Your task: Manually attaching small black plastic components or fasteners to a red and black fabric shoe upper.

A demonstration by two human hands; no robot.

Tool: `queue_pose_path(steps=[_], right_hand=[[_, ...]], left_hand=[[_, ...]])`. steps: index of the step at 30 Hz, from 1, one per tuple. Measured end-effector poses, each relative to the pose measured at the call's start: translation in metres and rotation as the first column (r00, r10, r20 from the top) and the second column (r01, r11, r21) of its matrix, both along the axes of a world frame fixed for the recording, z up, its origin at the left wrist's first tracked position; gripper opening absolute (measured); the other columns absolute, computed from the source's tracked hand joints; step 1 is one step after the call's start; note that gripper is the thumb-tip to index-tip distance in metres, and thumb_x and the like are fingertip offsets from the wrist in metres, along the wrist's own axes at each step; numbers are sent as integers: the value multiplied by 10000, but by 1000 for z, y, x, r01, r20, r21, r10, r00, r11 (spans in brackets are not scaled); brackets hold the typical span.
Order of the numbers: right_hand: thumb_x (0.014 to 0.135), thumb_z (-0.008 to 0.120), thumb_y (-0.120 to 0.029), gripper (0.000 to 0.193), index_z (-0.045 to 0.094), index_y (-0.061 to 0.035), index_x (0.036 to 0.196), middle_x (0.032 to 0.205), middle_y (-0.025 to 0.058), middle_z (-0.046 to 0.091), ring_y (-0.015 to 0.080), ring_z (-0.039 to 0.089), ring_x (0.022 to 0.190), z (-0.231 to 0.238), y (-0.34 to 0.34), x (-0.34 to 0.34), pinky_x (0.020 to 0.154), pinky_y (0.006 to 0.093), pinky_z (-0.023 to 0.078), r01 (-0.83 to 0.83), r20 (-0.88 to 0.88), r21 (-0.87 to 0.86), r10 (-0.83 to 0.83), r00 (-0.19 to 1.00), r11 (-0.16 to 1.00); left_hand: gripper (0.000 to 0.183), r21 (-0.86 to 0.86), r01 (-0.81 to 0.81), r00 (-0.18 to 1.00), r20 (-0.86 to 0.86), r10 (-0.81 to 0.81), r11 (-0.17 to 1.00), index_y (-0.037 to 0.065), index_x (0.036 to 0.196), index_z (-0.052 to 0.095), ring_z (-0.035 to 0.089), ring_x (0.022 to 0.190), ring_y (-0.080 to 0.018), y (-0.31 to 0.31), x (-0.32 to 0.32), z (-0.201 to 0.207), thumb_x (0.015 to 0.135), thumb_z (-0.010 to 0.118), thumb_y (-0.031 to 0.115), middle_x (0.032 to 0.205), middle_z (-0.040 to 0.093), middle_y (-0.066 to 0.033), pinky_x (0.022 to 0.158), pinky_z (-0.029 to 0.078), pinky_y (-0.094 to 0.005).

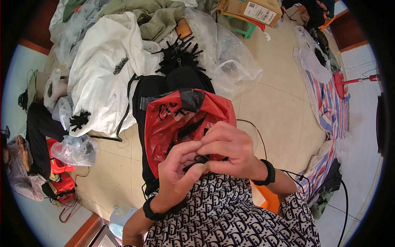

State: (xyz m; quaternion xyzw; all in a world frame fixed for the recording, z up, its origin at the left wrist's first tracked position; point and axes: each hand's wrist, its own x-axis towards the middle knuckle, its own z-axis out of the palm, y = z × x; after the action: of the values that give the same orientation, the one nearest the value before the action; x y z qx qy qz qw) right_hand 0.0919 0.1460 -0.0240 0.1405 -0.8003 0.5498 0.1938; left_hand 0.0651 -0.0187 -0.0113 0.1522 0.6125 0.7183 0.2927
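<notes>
My left hand [179,162] and my right hand [232,148] meet above my lap with fingers closed. Between them is a small black piece [199,159] with a loop-like part, partly hidden by the fingers; its exact kind is not clear. Right beneath lies an open red plastic bag [158,138] with dark tape on its edge. Dark narrow pieces [192,128] show inside it. Beyond my knees, a spiky bundle of black strips [177,55] rests against white plastic.
A large white sack [98,61] spreads at the left, with a smaller black bundle [79,120] on it. A cardboard box [251,10] stands on a green stool [247,31]. Striped sheeting [327,107] lies at the right. Another person's hand [22,150] shows at far left.
</notes>
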Motion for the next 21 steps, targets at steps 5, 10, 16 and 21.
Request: queue_pose_path(steps=[5,10,16,21], right_hand=[[520,703,-40,258,613,-28,762,754,65,571,219,543,662,1,-3,0,562,292,447,33,-24,33,-32,999,999],[533,672,-17,221,599,-27,741,733,64,560,216,539,658,0,-7,0,550,282,444,22,-21,7,-22,1000,1000],[530,682,-26,219,584,-16,726,720,63,559,214,539,645,2,-6,1,541,280,442,49,-31,46,-48,998,998],[520,696,-45,239,580,-10,726,711,67,553,216,537,638,2,-6,3,540,282,444,50,-48,74,-47,998,996]], left_hand=[[319,33,-11,987,158,5,999,-38,1111,402,580,786,-136,1,-3,-1,817,514,12,928,551,-106,675,498,-238],[251,89,-62,949,315,31,994,-21,1040,395,581,733,-139,1,1,0,817,507,11,900,548,-117,641,498,-236],[174,142,-104,956,286,60,984,-1,972,385,580,671,-142,4,1,-2,828,483,4,821,546,-99,617,496,-241],[143,147,-104,940,338,49,984,1,945,391,583,654,-143,3,3,-2,832,479,6,803,549,-102,604,492,-240]])
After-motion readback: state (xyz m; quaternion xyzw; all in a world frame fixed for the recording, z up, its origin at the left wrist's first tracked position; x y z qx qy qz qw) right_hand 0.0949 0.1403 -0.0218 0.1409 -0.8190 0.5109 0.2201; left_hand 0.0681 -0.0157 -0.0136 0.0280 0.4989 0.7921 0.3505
